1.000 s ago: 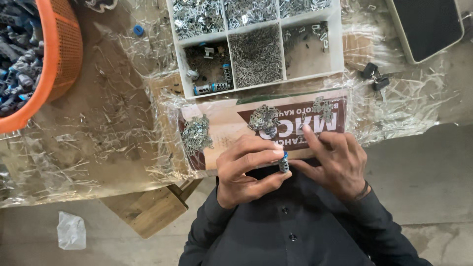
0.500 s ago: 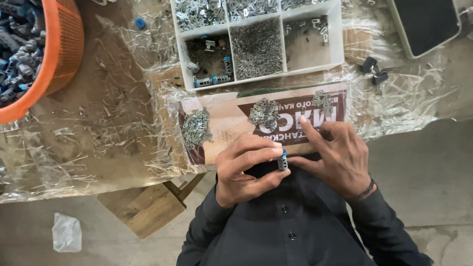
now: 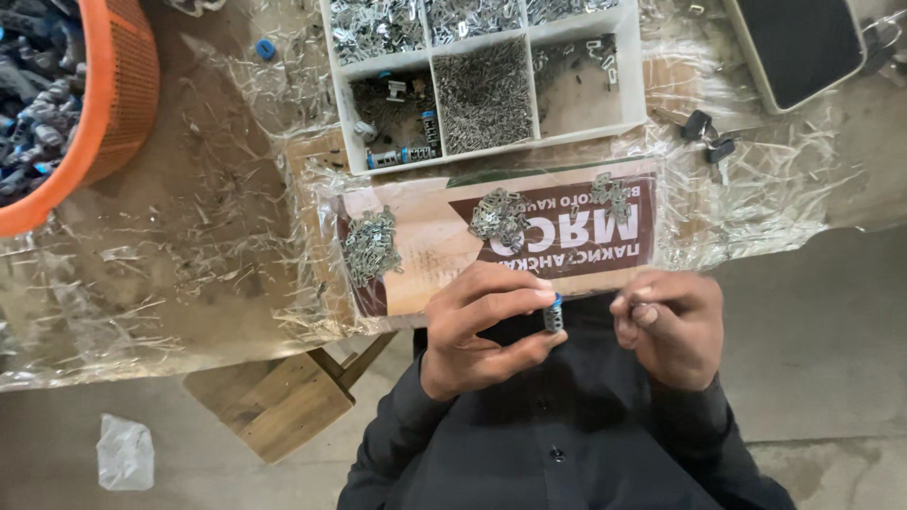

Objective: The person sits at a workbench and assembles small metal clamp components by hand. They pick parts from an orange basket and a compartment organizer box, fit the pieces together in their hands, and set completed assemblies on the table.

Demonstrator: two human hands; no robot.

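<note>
Blue-capped metal part (image 3: 554, 314) pinched in left hand (image 3: 477, 331).

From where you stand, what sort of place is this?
Probably a small assembly workshop: a white tray of sorted metal bits, an orange basket of parts, and the left hand pinching a small part.

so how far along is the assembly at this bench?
Done, apparently: the orange basket at the table's edge already holds many small blue-and-metal pieces. In hand: the left hand pinches one small blue-capped metal part, while the right hand is curled close beside it. Left: three piles of metal clips on the cardboard and a stocked compartment tray.
</note>
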